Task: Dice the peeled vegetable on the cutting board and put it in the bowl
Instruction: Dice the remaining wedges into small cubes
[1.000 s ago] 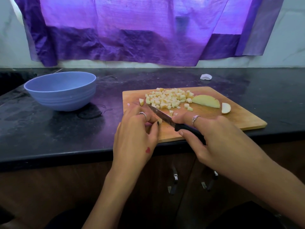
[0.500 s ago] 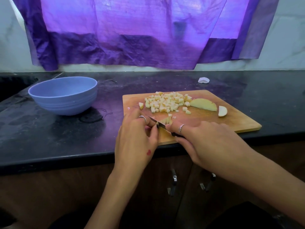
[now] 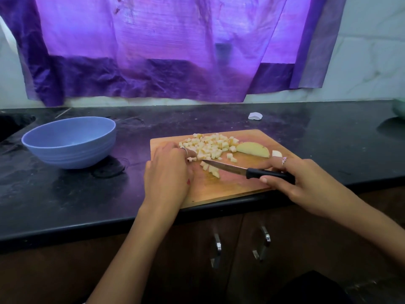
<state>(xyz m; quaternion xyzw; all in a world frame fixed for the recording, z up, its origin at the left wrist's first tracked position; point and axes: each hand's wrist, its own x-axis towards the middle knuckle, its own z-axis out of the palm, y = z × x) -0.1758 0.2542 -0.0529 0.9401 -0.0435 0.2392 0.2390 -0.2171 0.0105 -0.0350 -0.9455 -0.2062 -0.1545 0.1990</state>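
So the wooden cutting board [image 3: 245, 187] sat at the near edge of a black counter [image 3: 65, 194], with two cabinet handles [image 3: 238, 249] showing just below it. Behind everything a purple cloth [image 3: 153, 51] hung down the wall, and a small white scrap [image 3: 255, 116] lay on the counter just past the board's far edge.

The blue bowl [image 3: 70, 142] was well off to the left of the board, and as far as I could see nothing was in it. Nothing stood between bowl and board except bare counter and a dark smudge near the bowl's base.

On the board, a heap of diced pieces [image 3: 210, 145] was piled toward the far left side, with a few strays nearer the blade. An uncut wedge [image 3: 252, 149] lay just right of the pile, and a small end piece [image 3: 276, 153] sat beside that.

The left hand [image 3: 168, 174] was curled down on the board, fingertips tucked in against the dice, covering some of them. The right hand [image 3: 306, 181] had its fingers wrapped around the black handle of the knife [image 3: 247, 170], blade pointing left and low over the stray cubes.
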